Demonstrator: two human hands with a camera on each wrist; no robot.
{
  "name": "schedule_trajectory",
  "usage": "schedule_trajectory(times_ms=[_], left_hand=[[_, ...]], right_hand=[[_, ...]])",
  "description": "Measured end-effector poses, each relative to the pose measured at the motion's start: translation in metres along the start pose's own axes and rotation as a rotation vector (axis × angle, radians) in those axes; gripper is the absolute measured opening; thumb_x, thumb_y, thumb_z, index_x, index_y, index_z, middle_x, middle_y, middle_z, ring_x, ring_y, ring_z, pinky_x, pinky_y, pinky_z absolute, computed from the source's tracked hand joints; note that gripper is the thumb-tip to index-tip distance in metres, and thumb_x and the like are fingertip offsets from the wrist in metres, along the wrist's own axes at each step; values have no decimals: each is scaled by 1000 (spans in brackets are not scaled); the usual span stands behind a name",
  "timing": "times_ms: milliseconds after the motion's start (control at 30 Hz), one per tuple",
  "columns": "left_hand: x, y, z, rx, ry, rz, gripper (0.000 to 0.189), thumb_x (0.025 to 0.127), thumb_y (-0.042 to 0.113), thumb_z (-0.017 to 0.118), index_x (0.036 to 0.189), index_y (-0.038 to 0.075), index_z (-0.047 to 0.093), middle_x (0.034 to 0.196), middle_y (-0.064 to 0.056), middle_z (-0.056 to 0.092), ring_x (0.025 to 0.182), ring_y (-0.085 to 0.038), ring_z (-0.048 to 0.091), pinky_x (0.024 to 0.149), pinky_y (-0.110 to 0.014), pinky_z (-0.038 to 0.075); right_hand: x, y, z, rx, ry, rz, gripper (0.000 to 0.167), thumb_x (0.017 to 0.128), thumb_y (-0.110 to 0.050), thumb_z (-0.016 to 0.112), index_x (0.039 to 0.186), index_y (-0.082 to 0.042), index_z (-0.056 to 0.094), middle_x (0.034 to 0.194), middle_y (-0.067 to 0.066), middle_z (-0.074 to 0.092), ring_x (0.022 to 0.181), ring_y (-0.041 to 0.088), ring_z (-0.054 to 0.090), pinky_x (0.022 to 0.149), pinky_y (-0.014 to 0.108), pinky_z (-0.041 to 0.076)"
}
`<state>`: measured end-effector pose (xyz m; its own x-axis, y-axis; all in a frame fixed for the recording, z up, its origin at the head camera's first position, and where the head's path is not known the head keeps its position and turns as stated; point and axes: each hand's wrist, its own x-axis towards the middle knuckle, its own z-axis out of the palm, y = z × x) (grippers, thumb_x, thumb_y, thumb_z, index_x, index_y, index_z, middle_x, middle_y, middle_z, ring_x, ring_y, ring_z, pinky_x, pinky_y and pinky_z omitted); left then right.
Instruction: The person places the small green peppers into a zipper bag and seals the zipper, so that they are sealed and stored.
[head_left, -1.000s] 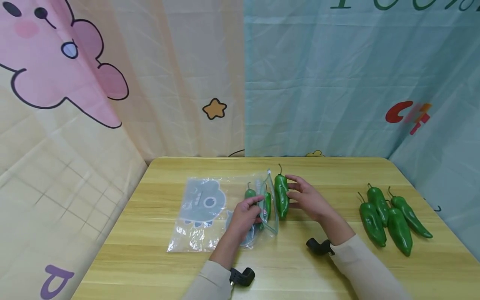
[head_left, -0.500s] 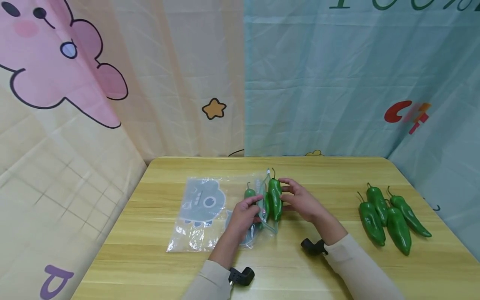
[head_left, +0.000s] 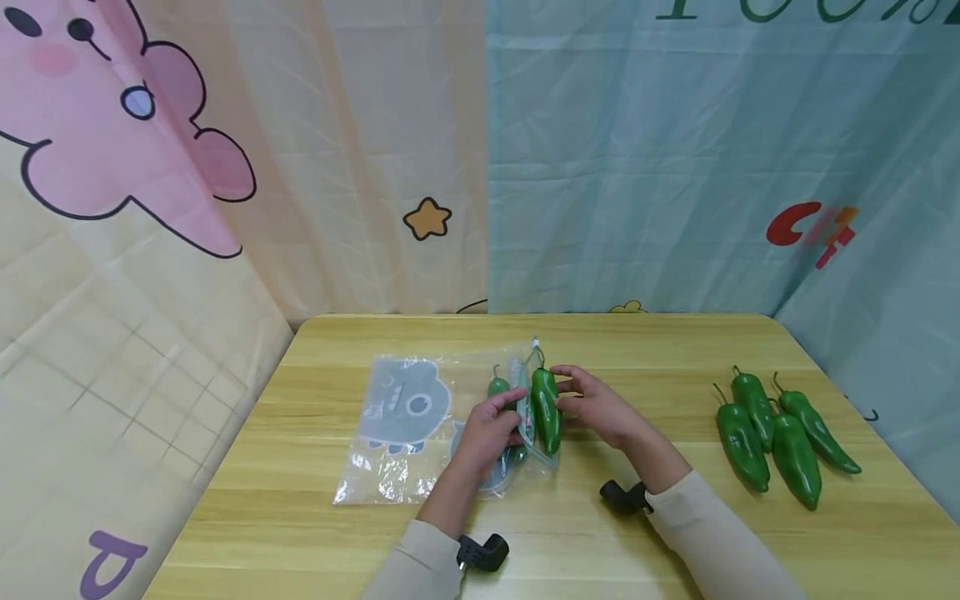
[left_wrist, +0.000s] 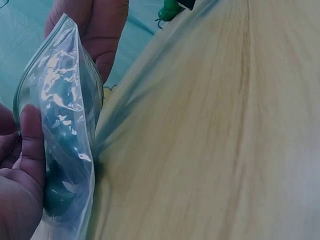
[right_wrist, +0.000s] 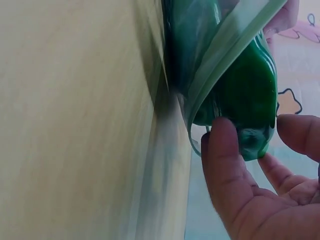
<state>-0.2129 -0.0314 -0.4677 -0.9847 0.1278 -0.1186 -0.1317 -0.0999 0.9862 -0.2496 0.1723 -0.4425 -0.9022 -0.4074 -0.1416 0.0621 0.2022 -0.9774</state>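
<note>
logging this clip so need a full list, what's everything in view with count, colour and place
loose peppers: 4, green, together on the right of the table
held pepper: 1, green, at the bag's mouth
bagged pepper: at least 1, green, inside the bag; partly hidden, exact count unclear
plastic bag: 1, clear with grey-blue print, left of the table's centre
table: 1, light wood, under everything
cream backdrop: 1, pink cartoon and orange star prints, left and behind
teal backdrop: 1, red and orange prints, right and behind
wrist cameras: 2, black, one by each cuff
sleeves: 2, beige, near edge
left hand: 1, pinching the bag's edge
right hand: 1, holding the held pepper
</note>
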Motion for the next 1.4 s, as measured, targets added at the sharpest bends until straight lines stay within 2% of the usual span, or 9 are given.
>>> schedule_trajectory(times_ms=[333,567,700,1000,1200,1400], left_hand=[[0,2,0,2,-5,11,47,85,-2,53,129,6,65,124,-13,60,81,-17,59,65,-25,52],[1,6,1,5,-3,9,46,85,-1,54,129,8,66,118,-10,63,84,-17,61,68,-27,54],[0,6,1,-7,-13,0,45,86,-1,54,129,6,65,116,-11,65,81,-16,62,67,-26,53],[-1,6,2,-13,-29,-13,43,87,0,55,128,7,66,117,-11,65,80,-16,61,66,-25,53],[-1,8,3,-32,-35,-13,43,86,0,55,127,6,66,112,-11,65,77,-15,60,65,-25,53],[-2,10,5,-53,-46,-13,43,86,-1,54,127,5,65,112,-16,65,73,-15,60,64,-24,53]], right_hand=[[-1,-3,1,-28,-2,31,51,102,-15,51,149,-2,35,127,22,54,99,26,62,81,43,54],[-1,-7,4,-11,-18,48,49,103,-17,48,146,3,39,132,21,54,105,29,61,87,42,53],[-2,-8,5,13,-33,44,51,103,-16,47,147,6,35,133,23,52,108,32,60,87,41,54],[-1,-7,8,37,-12,85,57,104,-26,48,152,-2,29,134,22,52,106,31,63,85,41,54],[1,-6,11,78,-7,95,54,105,-25,46,152,-4,30,137,21,51,105,30,64,86,40,55],[3,-6,16,120,-28,86,52,105,-21,43,151,-2,29,137,22,52,101,27,66,87,40,56]])
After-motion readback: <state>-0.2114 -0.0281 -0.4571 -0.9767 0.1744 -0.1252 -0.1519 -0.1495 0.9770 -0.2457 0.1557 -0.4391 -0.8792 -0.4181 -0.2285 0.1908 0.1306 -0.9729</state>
